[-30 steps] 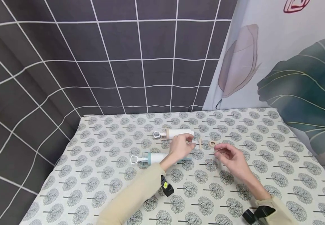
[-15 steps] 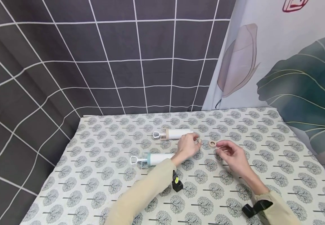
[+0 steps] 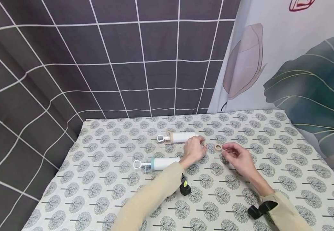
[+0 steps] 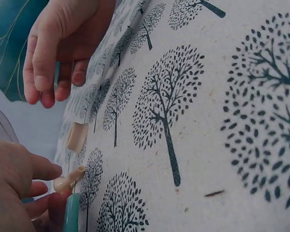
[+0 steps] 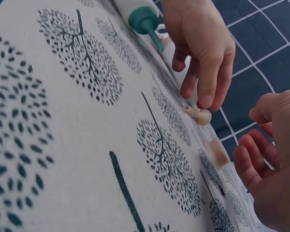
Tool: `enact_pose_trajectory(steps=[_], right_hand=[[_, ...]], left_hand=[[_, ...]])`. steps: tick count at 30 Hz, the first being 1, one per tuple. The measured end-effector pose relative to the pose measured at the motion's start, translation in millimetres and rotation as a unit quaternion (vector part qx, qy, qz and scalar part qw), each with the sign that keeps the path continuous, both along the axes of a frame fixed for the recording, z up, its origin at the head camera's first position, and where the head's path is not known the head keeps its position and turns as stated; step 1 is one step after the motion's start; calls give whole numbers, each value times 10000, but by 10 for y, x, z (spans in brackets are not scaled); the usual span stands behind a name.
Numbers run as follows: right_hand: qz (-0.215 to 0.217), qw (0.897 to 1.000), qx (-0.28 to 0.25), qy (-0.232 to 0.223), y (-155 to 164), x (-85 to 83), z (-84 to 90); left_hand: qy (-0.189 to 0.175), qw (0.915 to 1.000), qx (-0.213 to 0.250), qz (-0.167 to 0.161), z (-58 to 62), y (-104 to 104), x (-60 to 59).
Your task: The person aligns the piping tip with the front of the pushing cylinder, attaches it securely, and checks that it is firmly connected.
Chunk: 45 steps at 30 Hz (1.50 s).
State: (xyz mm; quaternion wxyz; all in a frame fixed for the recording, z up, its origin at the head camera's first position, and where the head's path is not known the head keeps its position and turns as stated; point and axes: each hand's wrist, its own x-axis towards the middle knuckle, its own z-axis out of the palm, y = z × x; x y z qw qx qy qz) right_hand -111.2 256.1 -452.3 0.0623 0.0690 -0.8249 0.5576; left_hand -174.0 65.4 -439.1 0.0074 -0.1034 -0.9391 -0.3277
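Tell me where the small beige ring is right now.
In the head view the ring lies flat on the tree-print cloth, right of centre, between both hands: just left of the right hand fingertips, right of the left hand.

The left hand (image 3: 194, 150) is covering the 3 o'clock end of the teal-capped syringe (image 3: 155, 163), hiding its tip. In the left wrist view the frame's bottom edge is cutting that teal tip off. The ring (image 5: 217, 153) is showing blurred in the right wrist view.

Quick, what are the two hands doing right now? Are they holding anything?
Left hand: fingers touch the small beige nozzle on the tablecloth; not lifted.
Right hand: loosely curled beside the beige ring, holding nothing.
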Motion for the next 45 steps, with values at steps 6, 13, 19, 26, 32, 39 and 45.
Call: enact_pose_trajectory(steps=[6, 13, 19, 26, 32, 39, 45], right_hand=[[-82, 9998, 202, -32, 11, -55, -11], [-155, 9973, 711, 50, 20, -133, -78], [-181, 9940, 1073, 115, -1, -208, -86], [-44, 9926, 1213, -72, -18, -264, -52], [79, 9918, 1278, -12, -40, -304, -45], [113, 9889, 1435, 359, -82, -356, -77], [102, 9869, 1591, 241, -86, -364, -73]], left_hand=[[-67, 10000, -27, 7, -6, 47, -7], [129, 9999, -68, 30, -16, 66, -1], [156, 9999, 22, 37, -19, 85, 13], [243, 9997, -29, 29, -50, 108, 26], [190, 9998, 61, 53, -78, 104, 22], [125, 9999, 45, 93, -70, 97, 35], [68, 9999, 46, 95, -64, 101, 36]])
